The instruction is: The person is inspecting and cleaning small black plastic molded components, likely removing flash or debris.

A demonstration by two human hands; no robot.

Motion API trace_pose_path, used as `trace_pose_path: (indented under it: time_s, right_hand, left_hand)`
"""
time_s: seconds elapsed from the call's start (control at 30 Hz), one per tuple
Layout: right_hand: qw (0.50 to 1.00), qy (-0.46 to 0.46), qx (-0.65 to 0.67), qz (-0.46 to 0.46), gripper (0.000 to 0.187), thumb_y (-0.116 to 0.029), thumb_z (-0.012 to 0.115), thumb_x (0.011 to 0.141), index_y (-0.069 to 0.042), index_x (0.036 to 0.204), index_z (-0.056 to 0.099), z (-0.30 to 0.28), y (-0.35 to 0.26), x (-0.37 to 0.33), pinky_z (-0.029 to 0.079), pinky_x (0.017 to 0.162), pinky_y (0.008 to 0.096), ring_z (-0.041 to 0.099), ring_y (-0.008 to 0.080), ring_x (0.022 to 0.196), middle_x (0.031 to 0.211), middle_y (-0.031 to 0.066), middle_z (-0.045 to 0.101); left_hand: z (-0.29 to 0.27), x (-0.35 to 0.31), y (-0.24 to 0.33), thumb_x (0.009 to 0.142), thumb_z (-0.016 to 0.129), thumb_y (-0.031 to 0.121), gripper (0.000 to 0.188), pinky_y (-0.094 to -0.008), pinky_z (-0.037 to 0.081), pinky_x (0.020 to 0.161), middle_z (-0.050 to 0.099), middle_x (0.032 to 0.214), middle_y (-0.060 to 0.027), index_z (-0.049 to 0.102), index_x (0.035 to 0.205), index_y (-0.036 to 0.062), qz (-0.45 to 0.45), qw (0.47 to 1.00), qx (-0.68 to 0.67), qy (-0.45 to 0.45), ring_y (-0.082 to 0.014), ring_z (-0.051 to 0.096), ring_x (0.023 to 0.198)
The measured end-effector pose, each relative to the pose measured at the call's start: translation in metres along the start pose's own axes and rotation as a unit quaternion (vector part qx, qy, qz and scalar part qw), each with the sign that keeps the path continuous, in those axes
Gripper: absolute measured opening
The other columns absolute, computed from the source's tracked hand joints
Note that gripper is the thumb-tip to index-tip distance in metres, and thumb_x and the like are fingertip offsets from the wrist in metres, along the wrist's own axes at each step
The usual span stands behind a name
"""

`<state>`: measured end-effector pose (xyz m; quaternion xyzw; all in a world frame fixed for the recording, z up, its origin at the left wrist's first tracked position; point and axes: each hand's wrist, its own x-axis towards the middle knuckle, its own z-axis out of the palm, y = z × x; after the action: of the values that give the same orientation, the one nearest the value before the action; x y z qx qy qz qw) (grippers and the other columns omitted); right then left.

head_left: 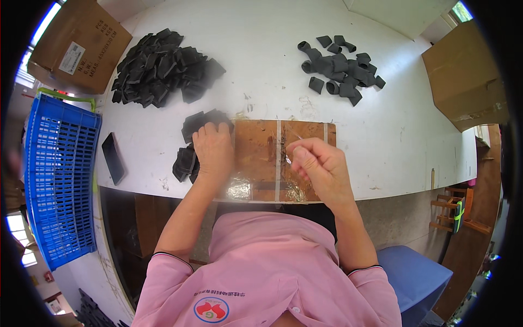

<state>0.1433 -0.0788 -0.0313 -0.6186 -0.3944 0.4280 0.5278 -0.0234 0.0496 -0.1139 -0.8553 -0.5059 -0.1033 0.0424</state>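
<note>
My left hand (212,146) is closed at the left edge of a brown, tape-covered board (256,147), its fingers curled onto a flat black fabric piece (197,124). More black pieces (186,163) lie beside that wrist. Over the board's right half, my right hand (322,168) is closed in a pinch, with thumb and forefinger together. Something thin and pale seems to stick out from the fingertips, too fine to name. Strips of pale tape run across the board, and its surface looks glossy.
A large heap of flat black pieces (158,68) lies at the far left. Black rolled loops (340,68) are scattered at the far right. A phone (113,158), a blue crate (62,174) and two cardboard boxes (81,32) flank the white table (261,60). A blue stool (411,278) stands low right.
</note>
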Motion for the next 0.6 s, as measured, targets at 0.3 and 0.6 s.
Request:
trace_pose_path:
  time_s: [0.3,0.6]
  right_hand:
    - [0.997,-0.048,-0.066,-0.017,0.018,-0.016,0.054,0.083,0.002,0.086,0.058,0.015,0.016,-0.022,0.043,0.055,0.0266,0.055,0.0155,0.057,0.064,0.0097,0.057]
    - [0.943,-0.122,0.278,0.134,0.031,-0.026,0.056,0.085,0.0,0.1,0.056,0.032,0.033,-0.022,0.042,0.056,0.0185,0.053,0.0064,0.066,0.078,0.0001,0.059]
  left_hand:
    - [-0.036,-0.025,0.014,0.072,0.057,-0.008,0.015,-0.0225,0.042,0.061,0.052,0.081,-0.0089,0.058,0.085,-0.0005,0.032,0.923,-0.328,0.197,-0.0151,0.052,0.072]
    - [-0.074,-0.092,0.032,0.078,0.056,0.004,0.012,-0.0251,0.045,0.066,0.056,0.087,-0.0076,0.056,0.09,0.0011,-0.198,0.435,-0.868,-0.135,-0.0113,0.055,0.072]
